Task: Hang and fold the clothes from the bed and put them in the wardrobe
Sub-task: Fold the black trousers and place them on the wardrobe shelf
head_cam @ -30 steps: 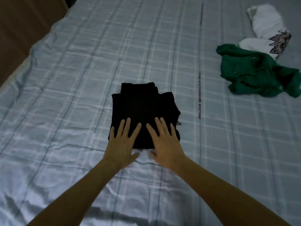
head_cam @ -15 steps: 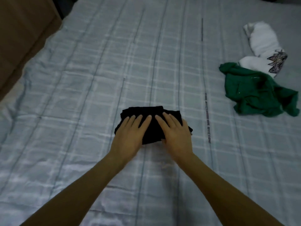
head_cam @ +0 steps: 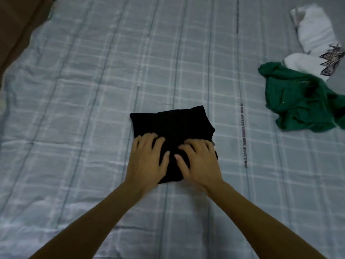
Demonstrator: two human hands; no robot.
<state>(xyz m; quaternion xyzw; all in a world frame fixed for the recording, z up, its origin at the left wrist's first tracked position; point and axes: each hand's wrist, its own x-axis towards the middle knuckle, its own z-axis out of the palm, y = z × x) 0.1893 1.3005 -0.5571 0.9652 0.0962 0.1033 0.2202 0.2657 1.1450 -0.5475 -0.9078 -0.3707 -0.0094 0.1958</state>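
Your bed [head_cam: 89, 94], under a pale checked sheet, fills nearly the whole view. The folded black garment [head_cam: 171, 124] lies near its middle, right in front of you. Well apart from it, at the far right, a crumpled green garment [head_cam: 298, 105] touches a white garment [head_cam: 311, 34] with a dark printed patch. Your left hand [head_cam: 147, 161] and right hand [head_cam: 199, 161] rest side by side on the near half of the black garment. Their fingers are bent with the tips down on the cloth and the thumbs are spread towards each other. You cannot tell whether they pinch a fold or only press.
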